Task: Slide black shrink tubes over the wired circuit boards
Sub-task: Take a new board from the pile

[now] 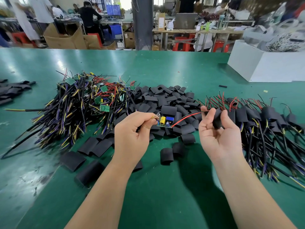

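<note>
**Item in hand:** one small green circuit board [165,121], fitted with a yellow cylindrical capacitor and a blue block component. It is held above the green matted surface [165,195], between the two hands and not yet sleeved.

**Left hand** [132,136]: the fingers [147,119] are clenched, and the yellowish leads at the board's near end are pinched in them.

**Right hand** [219,134]: turned palm up. A short black shrink tube [217,119] is grasped between the thumb and the curled fingers. A thin red lead wire [186,116] is run from the board's far end across to this tube.

**Stock on the surface:**
- A tangled heap of bare wired boards [82,103] is placed at the left.
- A heap of loose black tube pieces [165,100] is spread at the centre, behind and below the held board.
- A row of tube-covered boards [264,116] is laid at the right, with the red wire ends pointing away.
- A small stack of flat black sleeves [11,91] is kept at the far left edge.
- A white rectangular box [264,68] is set at the far right.
</note>
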Tool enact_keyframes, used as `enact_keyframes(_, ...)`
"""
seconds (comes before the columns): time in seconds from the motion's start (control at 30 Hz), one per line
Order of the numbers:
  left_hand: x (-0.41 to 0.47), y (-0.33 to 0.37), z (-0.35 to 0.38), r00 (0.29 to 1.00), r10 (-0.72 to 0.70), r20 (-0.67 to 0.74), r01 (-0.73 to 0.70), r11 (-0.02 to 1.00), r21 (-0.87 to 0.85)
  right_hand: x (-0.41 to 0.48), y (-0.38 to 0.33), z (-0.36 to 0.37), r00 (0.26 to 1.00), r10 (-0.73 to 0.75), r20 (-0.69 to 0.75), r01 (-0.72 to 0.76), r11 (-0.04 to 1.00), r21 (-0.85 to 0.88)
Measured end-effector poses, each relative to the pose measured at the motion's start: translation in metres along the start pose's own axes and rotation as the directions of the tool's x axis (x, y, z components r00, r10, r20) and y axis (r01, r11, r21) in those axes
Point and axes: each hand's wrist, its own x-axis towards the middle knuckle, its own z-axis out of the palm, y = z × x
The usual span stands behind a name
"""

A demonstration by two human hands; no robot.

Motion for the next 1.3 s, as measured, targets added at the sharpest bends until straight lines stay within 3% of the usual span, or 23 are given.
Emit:
enact_keyframes(0.2,0.0,0.002,0.0,1.0,0.015,0.021,-0.015,1.0,0.005,0.0,0.0,-0.002,0.999,0.034,0.025,-0.033,0.999,-0.018)
enact_keyframes(0.43,-0.002,-0.002,0.001,0.996,-0.022,0.081,0.016,0.997,0.07,-0.003,-0.005,0.001,0.95,0.074,0.302,0.025,0.95,-0.312)
enact_keyframes(0.57,-0.004,-0.001,0.004,0.987,-0.103,0.126,0.093,0.992,0.084,-0.006,0.004,-0.001,0.919,0.14,0.368,0.037,0.899,-0.435)
enact_keyframes(0.73,-0.005,0.003,0.007,0.972,-0.216,0.09,0.216,0.976,0.014,-0.01,0.023,-0.009,0.881,0.255,0.398,0.05,0.787,-0.614)
enact_keyframes(0.87,-0.003,0.004,0.006,0.959,-0.279,0.046,0.279,0.96,0.003,-0.011,0.027,-0.01,0.897,0.182,0.403,0.163,0.711,-0.684)
enact_keyframes(0.97,-0.003,0.003,0.007,0.952,-0.306,0.022,0.306,0.952,0.01,-0.014,0.028,-0.009,0.877,0.102,0.469,0.324,0.593,-0.737)
enact_keyframes(1.13,-0.003,0.003,0.005,0.975,-0.224,0.013,0.222,0.97,0.098,-0.014,0.024,-0.01,0.861,0.04,0.507,0.44,0.442,-0.782)
enact_keyframes(1.3,-0.001,0.003,0.002,0.987,-0.16,0.03,0.152,0.972,0.18,-0.017,0.023,-0.01,0.83,0.075,0.553,0.511,0.3,-0.806)
